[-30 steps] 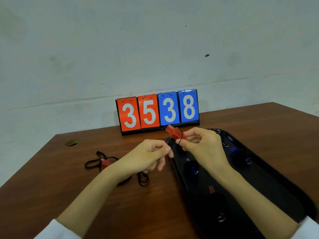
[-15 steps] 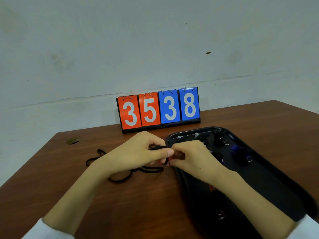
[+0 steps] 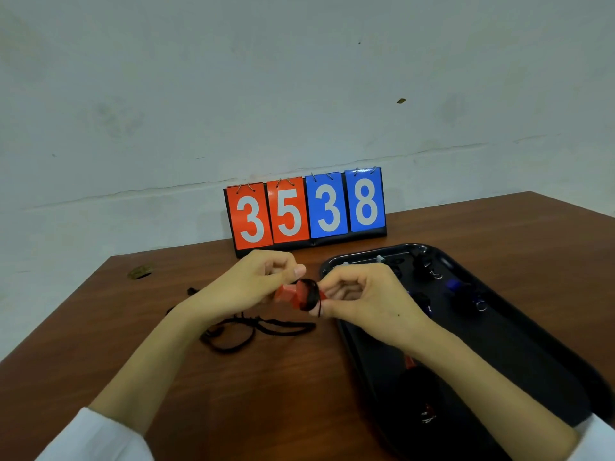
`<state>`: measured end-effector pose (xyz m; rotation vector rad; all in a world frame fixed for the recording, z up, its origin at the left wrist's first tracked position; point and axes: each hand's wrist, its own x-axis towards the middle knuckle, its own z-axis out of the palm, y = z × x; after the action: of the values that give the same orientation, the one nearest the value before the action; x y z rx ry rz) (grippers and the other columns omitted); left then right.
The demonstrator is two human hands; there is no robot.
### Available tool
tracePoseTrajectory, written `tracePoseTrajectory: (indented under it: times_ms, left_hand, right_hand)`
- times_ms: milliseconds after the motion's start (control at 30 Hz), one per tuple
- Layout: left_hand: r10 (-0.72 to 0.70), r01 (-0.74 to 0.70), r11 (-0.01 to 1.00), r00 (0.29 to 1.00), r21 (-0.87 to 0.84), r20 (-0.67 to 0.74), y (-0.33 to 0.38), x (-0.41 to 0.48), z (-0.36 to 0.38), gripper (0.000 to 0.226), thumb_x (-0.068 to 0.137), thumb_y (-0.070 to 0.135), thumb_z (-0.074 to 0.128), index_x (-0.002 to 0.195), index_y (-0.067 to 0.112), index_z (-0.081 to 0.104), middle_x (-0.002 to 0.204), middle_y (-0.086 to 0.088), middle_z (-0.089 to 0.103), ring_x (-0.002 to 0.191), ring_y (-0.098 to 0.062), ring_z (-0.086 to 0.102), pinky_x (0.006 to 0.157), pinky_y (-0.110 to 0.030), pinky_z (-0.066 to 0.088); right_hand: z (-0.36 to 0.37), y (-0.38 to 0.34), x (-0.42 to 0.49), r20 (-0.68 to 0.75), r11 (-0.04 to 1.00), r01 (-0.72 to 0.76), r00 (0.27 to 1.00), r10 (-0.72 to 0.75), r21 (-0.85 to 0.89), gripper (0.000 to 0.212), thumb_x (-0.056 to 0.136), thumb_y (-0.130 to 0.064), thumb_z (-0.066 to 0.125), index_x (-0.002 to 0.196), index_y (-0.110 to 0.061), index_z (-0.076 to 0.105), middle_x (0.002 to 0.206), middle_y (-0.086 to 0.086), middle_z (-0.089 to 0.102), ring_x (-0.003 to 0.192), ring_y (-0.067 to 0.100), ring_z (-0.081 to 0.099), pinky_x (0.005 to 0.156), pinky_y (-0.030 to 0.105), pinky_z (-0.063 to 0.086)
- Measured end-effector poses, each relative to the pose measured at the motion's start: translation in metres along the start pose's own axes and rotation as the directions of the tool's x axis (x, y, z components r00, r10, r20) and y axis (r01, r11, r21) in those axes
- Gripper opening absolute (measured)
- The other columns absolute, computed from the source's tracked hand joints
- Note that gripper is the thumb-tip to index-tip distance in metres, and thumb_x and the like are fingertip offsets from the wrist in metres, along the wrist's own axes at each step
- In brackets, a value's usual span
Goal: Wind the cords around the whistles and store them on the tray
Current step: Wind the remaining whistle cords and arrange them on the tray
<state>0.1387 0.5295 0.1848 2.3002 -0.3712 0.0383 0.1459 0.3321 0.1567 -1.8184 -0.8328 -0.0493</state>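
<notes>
A red whistle with black cord wound round its body is held between both hands, just left of the black tray. My left hand grips its mouthpiece end. My right hand pinches the wound end and a strand of the cord. A loose black cord lies on the table below the hands; its whistle is hidden behind my left wrist. Several wound whistles, blue ones and a dark one, lie in the tray.
A flip scoreboard reading 3538 stands at the table's back edge against the wall. A small brownish mark shows on the wooden table at the far left. The tray reaches the right front corner.
The red whistle, raised high a second ago, has come down between both hands; more black cord now sits wound on its body, and my left hand grips the mouthpiece.
</notes>
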Motion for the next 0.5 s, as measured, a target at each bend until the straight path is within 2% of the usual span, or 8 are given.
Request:
tracePoseTrajectory:
  times_ms: [67,133,233,333,400,467,500]
  left_hand:
    - [-0.024,0.024,1.000,1.000,-0.015,0.002,0.001,0.000,0.003,0.045,0.081,0.053,0.043,0.065,0.014,0.057,0.056,0.003,0.055,0.053,-0.006,0.050,0.060,-0.017,0.043]
    - [-0.065,0.067,0.996,0.997,-0.063,0.034,0.000,-0.001,0.009,0.043,0.088,0.045,0.044,0.067,0.011,0.061,0.063,0.004,0.060,0.060,-0.008,0.052,0.069,-0.021,0.044]
    - [-0.072,0.083,0.988,0.994,-0.129,0.087,0.002,-0.002,0.019,0.014,0.093,0.017,0.053,0.097,0.018,0.067,0.091,0.005,0.070,0.086,-0.008,0.064,0.084,-0.024,0.049]
    - [0.004,-0.018,0.971,0.998,-0.239,-0.063,0.010,-0.002,0.026,0.058,0.081,-0.018,0.048,0.115,0.028,0.057,0.108,0.009,0.062,0.099,0.004,0.061,0.079,-0.013,0.049]
    - [0.001,-0.046,0.915,0.994,-0.402,-0.112,0.012,-0.002,0.026,0.073,0.071,-0.029,0.039,0.117,0.025,0.057,0.111,0.001,0.062,0.102,-0.006,0.063,0.076,-0.015,0.051]
    - [0.002,-0.031,0.857,0.998,-0.514,-0.057,0.014,-0.003,0.028,0.065,0.072,-0.020,0.041,0.117,0.022,0.059,0.113,-0.009,0.061,0.101,-0.026,0.063,0.077,-0.023,0.053]
    - [0.006,-0.019,0.841,1.000,-0.541,-0.025,0.016,-0.003,0.029,0.056,0.073,-0.012,0.045,0.117,0.020,0.059,0.112,-0.010,0.062,0.097,-0.030,0.063,0.078,-0.026,0.053]
  right_hand:
    - [-0.003,0.000,0.001,-0.063,1.000,0.012,0.998,-0.011,0.018,0.016,0.070,-0.015,0.078,0.081,-0.024,0.071,0.076,-0.004,0.070,0.072,0.013,0.065,0.073,0.026,0.057]
    - [-0.006,0.000,0.002,-0.105,0.999,0.015,0.994,-0.011,0.044,0.017,0.071,-0.014,0.077,0.084,-0.021,0.071,0.077,-0.002,0.071,0.071,0.011,0.066,0.072,0.023,0.056]
    - [-0.009,0.000,0.003,-0.135,0.997,-0.009,0.991,0.020,0.077,0.015,0.071,-0.009,0.077,0.084,-0.015,0.070,0.075,0.002,0.071,0.068,0.013,0.068,0.070,0.023,0.057]
    - [-0.009,0.002,0.004,-0.146,0.995,-0.039,0.988,0.051,0.089,0.013,0.071,-0.010,0.077,0.082,-0.010,0.070,0.074,0.004,0.071,0.066,0.015,0.069,0.069,0.025,0.058]
    - [-0.009,0.002,0.004,-0.159,0.993,-0.062,0.984,0.078,0.102,0.013,0.071,-0.011,0.077,0.082,-0.009,0.070,0.073,0.006,0.071,0.066,0.017,0.069,0.068,0.025,0.058]
    - [-0.010,0.001,0.005,-0.159,0.989,-0.071,0.983,0.092,0.131,0.013,0.072,-0.010,0.076,0.083,-0.007,0.070,0.073,0.008,0.071,0.064,0.017,0.069,0.065,0.022,0.057]
    - [-0.010,0.001,0.005,-0.156,0.986,-0.071,0.983,0.094,0.147,0.013,0.072,-0.008,0.076,0.083,-0.006,0.069,0.072,0.009,0.071,0.063,0.016,0.069,0.064,0.021,0.056]
